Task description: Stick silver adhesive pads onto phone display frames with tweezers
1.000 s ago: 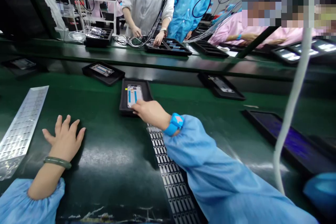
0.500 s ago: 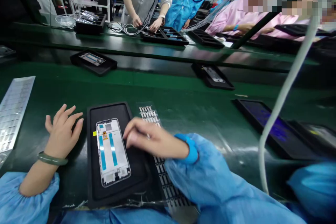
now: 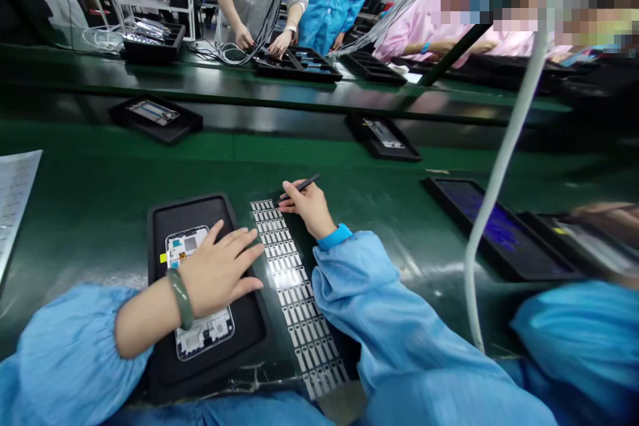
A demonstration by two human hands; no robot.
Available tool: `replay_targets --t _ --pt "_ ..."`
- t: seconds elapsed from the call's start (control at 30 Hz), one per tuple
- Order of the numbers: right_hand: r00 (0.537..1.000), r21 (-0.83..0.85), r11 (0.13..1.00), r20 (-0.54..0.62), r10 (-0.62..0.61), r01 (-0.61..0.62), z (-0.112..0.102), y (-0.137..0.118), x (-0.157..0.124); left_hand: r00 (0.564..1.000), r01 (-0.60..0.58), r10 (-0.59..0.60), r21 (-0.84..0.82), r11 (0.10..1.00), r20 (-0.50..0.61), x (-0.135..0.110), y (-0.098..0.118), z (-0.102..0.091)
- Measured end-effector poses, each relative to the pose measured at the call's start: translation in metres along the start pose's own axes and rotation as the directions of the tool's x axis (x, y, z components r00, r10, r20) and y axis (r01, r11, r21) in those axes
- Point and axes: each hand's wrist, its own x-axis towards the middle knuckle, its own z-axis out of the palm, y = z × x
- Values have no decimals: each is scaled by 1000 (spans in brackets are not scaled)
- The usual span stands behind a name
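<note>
My left hand (image 3: pixel 219 269), a green bangle on its wrist, is open with fingers spread, over a phone frame (image 3: pixel 212 333) that it partly covers. The frame lies in a black tray (image 3: pixel 249 333), and a yellow tab (image 3: pixel 163 257) sticks out at its left side. In my right hand (image 3: pixel 307 206) is a thin black pen-like tool (image 3: pixel 308 181), pinched between the fingers; its exact kind is unclear. That hand is at the far end of a clear sheet of small grey-white stickers (image 3: pixel 291 273), which lies to the right of the tray.
Black trays with phone frames (image 3: pixel 154 113) (image 3: pixel 384 134) lie further back. A black tray with blue-violet contents (image 3: pixel 492 219) stands right, behind a white cable (image 3: pixel 509 140). Another sheet (image 3: pixel 14 193) is at left. A neighbour's blue sleeve (image 3: pixel 579 333) is close by; co-workers stand across the bench.
My left hand has moved right, from beside the tray to over the phone frame. My right hand has left the frame's edge for the sticker sheet's far end; the black tool now shows in it.
</note>
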Motion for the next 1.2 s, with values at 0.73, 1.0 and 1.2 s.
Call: replay_targets --t 0.73,1.0,1.2 --pt "1000 -38 999 -3 -13 13 9 3 4 999 1 -5 -121 993 -35 23 13 27" --pt "1000 -7 1000 -2 6 -6 10 3 5 999 -1 -4 -121 993 -41 24 13 28" --pt "997 95 993 21 70 -71 9 -2 4 999 -9 3 -123 992 -51 23 12 27"
